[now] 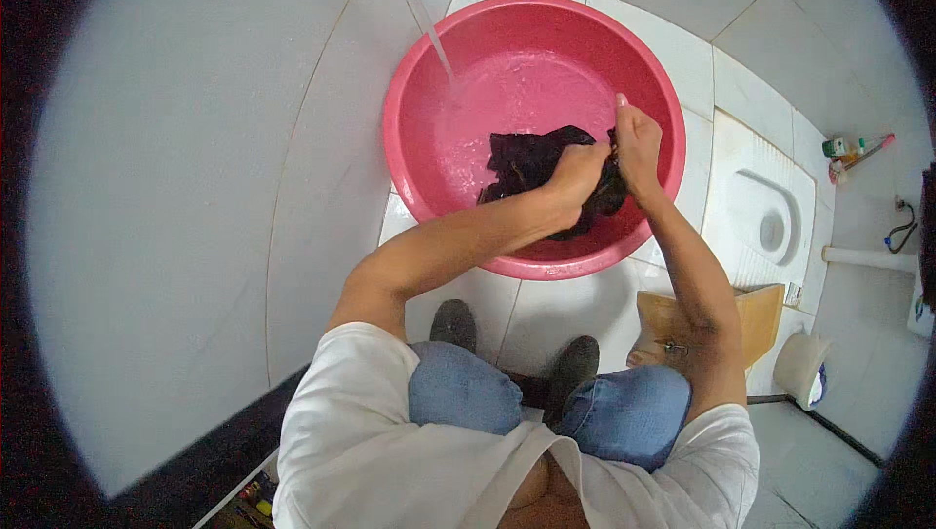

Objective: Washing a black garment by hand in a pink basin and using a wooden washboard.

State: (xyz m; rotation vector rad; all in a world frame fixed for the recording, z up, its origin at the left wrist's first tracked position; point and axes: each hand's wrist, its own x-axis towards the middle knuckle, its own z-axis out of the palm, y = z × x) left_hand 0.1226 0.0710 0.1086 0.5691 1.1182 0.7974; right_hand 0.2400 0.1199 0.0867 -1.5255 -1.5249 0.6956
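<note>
A dark, wet cloth (531, 163) lies bunched in the right half of a round pink basin (414, 154), partly sunk in shallow soapy water and partly lifted between 2 hands. The left hand (575, 176) is closed in a fist over the cloth's right end, knuckles up, fingers curled tight into the fabric. The right hand (636, 139) grips the same bunch just beside it, touching the left hand, fingers pressed together and folded around the cloth, wrist bent downward. Both bare forearms reach forward from the lower edge and converge over the basin, the left one crossing at a slant from the lower left, the right one running almost straight up from the knee. A thin stream of water (437, 46) falls into the basin's upper left part. The basin rests on a white tiled floor (673, 51). Below it show 2 dark shoes (454, 322) and blue-jeaned knees (463, 388). A wooden stool (760, 313) stands at the right, near a white squat toilet (765, 217).
</note>
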